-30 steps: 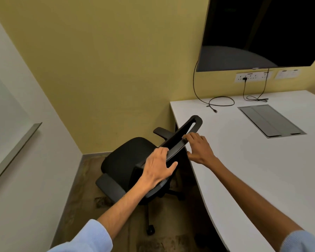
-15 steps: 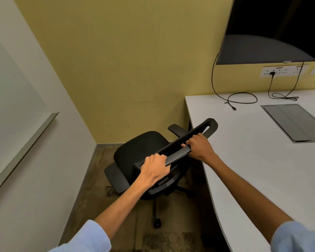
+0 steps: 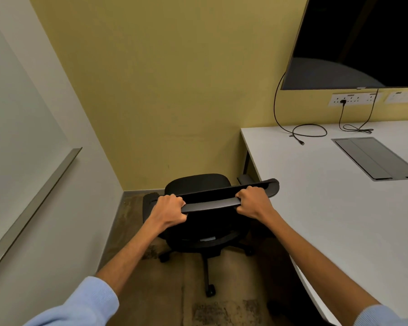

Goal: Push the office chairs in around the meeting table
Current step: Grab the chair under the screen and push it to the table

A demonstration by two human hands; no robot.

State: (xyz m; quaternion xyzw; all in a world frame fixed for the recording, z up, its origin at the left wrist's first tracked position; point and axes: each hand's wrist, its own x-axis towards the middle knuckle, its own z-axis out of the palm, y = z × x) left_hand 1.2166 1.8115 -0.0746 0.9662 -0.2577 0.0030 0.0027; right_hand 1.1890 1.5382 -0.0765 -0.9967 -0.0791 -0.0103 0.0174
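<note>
A black office chair (image 3: 198,184) on castors stands in the corner, left of the white meeting table (image 3: 327,208). Its backrest faces me and its seat points at the yellow wall. My left hand (image 3: 169,209) is shut on the left end of the backrest's top bar. My right hand (image 3: 252,202) is shut on the right end of the same bar, close to the table's left edge. The bar's right tip overlaps the table edge in view. The chair's right armrest (image 3: 244,178) shows beside the table leg.
A grey side wall with a whiteboard ledge (image 3: 33,203) runs along the left. A dark screen (image 3: 363,41) hangs above the table, with wall sockets and loose black cables (image 3: 309,132) below it. A grey cable hatch (image 3: 375,158) is set into the tabletop. The floor is brown carpet.
The chair has swivelled so its backrest now runs level across my view instead of slanting. Both hands stayed on the top bar and now sit wider apart. My view has shifted left.
</note>
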